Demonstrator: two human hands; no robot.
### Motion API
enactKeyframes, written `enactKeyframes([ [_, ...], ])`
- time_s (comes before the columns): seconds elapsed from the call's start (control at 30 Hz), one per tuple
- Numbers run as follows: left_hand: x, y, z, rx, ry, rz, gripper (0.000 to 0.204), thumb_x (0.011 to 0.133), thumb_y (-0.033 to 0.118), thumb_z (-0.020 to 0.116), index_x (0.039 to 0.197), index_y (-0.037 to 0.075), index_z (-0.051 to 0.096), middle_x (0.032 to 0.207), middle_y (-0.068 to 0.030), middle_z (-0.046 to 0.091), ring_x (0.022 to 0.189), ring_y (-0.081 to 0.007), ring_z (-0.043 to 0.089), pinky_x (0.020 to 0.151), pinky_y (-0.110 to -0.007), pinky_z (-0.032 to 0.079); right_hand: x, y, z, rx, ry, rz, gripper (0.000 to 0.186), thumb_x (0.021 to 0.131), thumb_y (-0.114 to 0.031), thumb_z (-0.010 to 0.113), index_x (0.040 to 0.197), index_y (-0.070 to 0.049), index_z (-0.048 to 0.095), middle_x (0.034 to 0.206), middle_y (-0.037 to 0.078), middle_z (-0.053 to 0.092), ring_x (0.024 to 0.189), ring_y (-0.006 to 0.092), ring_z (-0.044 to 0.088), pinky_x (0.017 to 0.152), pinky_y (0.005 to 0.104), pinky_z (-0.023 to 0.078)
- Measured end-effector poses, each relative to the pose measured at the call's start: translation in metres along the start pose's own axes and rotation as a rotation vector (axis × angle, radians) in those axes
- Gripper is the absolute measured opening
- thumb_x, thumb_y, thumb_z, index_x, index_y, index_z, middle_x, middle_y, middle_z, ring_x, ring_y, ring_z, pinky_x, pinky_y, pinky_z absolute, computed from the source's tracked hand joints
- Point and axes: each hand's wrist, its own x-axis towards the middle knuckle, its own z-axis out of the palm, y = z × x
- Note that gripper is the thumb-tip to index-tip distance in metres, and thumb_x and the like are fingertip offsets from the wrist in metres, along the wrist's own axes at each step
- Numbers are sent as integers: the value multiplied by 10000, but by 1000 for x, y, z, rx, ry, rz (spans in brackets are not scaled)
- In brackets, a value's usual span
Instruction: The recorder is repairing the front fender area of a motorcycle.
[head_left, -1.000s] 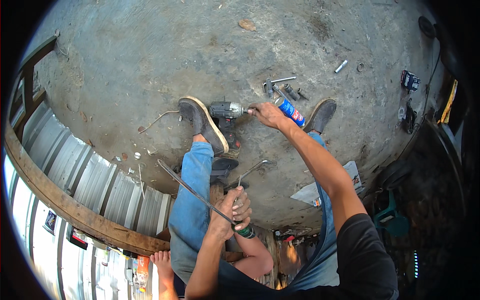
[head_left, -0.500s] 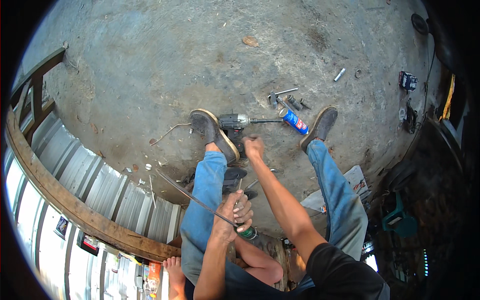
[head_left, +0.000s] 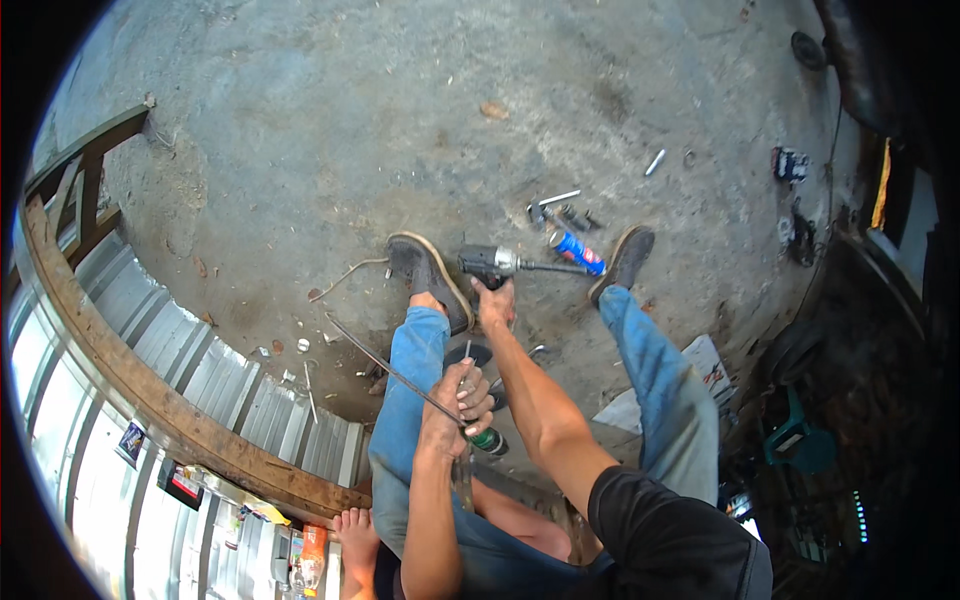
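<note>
My right hand (head_left: 497,303) is wrapped round the handle of a black and grey impact wrench (head_left: 490,262). A long dark extension (head_left: 552,267) runs from its nose toward the right shoe. My left hand (head_left: 455,410) is closed around a long thin metal rod (head_left: 375,360), which slants up to the left. The same fist holds a green-handled tool (head_left: 488,440), whose thin shaft stands up past the thumb; its exact kind is unclear. Beside the extension lies a blue spray can (head_left: 577,253).
Beyond the can are sockets (head_left: 572,215) and a metal bar tool (head_left: 555,198). My shoes (head_left: 428,275) flank the wrench. A curved wooden beam (head_left: 150,380) borders corrugated metal sheets on the left. Another person's bare foot (head_left: 357,535) shows below. A green object (head_left: 797,440) sits among dark clutter on the right.
My right hand has closed on the wrench handle, and the wrench has shifted right and slightly tilted. My left hand still grips the rod and the green-handled tool. The whole view has shifted a little.
</note>
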Motion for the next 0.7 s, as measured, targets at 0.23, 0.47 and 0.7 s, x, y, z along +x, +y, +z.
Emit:
enactKeyframes([
  [0.23,-85,-7,-6,-234,-181,101,488,1030,340,474,589,219,305,501,72,233,387,-58,217,328,-229,210,-76,-97,-135,101,-2,-512,564,779,-211,817,1232,1,557,1137,223,701,1069,366,665,940,430,485],
  [0.47,-256,-14,10,-345,-636,82,481,1004,337,503,583,205,312,524,54,222,422,-89,206,344,-236,210,-306,-272,-378,12,-123,-895,579,810,-51,793,1304,-21,494,1168,142,663,1111,233,633,967,371,491],
  [0.7,-419,109,37,-66,-656,378,417,997,290,516,625,196,351,539,68,277,412,-75,243,331,-225,219,-461,-397,-494,-288,323,-1674,1049,839,18,725,1566,-41,-28,1146,236,610,950,400,643,863,472,515],
])
